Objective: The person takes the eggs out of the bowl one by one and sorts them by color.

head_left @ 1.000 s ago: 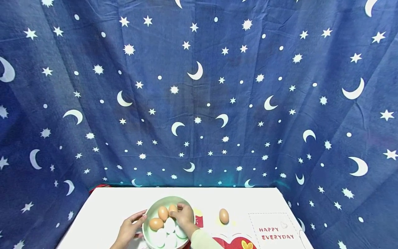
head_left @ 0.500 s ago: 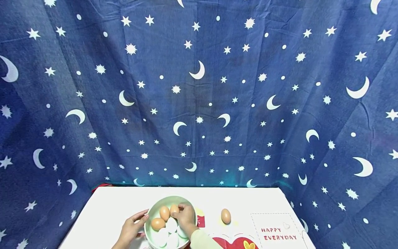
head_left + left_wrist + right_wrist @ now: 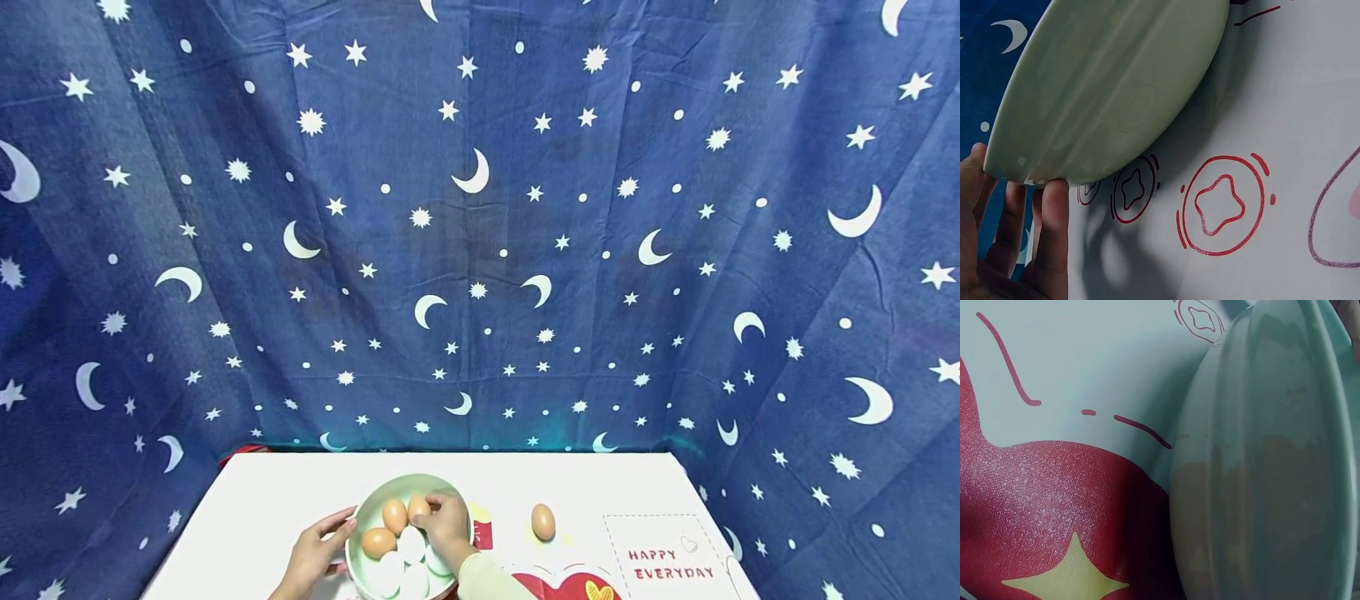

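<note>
One brown egg (image 3: 417, 507) is pinched by the right grip (image 3: 447, 523), at its left side inside the bowl (image 3: 412, 484), long axis partly hidden, seemingly aimed toward the far rim; the near-left rim is clasped by the left grip (image 3: 312, 555), farther off.

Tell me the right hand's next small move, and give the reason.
Probably lift the brown egg gently out of the bowl: the right hand seems to pinch it, the left hand holds the bowl, and a loose egg lies on the table.
</note>
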A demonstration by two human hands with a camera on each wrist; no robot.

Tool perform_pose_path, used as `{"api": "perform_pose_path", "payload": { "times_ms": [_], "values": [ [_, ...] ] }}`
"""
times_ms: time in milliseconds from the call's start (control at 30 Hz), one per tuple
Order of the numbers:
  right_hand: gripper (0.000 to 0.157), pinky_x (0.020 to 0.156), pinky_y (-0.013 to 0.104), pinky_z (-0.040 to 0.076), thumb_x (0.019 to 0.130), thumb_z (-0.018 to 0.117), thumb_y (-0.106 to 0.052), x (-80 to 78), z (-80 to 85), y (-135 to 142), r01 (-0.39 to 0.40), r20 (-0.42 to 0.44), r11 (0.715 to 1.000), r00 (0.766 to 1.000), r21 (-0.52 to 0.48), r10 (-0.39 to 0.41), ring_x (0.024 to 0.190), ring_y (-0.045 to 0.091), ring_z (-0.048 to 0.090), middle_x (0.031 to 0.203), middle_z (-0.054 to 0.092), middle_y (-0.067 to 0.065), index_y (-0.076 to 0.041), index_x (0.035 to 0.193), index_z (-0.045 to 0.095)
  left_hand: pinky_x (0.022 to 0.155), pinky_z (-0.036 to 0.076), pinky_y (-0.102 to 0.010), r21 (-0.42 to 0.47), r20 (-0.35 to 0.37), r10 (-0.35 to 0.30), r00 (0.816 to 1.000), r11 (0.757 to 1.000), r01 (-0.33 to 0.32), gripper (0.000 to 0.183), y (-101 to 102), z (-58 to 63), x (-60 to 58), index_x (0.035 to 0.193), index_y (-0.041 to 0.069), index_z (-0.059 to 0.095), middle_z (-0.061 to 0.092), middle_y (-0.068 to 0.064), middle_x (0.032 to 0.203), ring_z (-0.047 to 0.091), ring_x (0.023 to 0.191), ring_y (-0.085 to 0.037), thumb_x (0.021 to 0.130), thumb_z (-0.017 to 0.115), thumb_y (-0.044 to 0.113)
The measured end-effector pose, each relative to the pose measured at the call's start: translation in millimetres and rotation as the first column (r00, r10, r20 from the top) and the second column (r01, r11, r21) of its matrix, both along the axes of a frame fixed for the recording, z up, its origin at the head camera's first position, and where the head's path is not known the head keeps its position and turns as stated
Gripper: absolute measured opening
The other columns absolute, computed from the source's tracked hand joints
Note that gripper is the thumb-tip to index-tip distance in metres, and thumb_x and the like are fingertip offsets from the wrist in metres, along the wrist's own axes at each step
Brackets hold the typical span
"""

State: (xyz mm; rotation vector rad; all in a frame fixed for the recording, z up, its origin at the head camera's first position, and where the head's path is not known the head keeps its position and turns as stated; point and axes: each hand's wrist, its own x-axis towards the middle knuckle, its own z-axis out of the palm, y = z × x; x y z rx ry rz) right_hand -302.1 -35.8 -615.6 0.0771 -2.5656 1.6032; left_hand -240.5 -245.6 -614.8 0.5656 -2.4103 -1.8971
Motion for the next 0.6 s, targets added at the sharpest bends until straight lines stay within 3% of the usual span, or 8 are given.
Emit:
{"api": "perform_pose_path", "payload": {
  "times_ms": [600],
  "values": [
    [0.035,0.062,0.021,0.054,0.066,0.083,-0.004,1.6,10.6,0.1,-0.005,0.131,0.997,0.991,-0.077,0.015,0.070,0.007,0.062,0.077,0.071,-0.001,0.000,0.100,0.075,0.058,0.063,-0.037,-0.006,-0.010,0.006,1.000,1.000,-0.006,0.053,-0.9,0.2,0.9,0.130,0.004,0.063,0.065,-0.014,0.109,0.063,0.081,-0.015,0.089,0.072,0.037]
  ]
}}
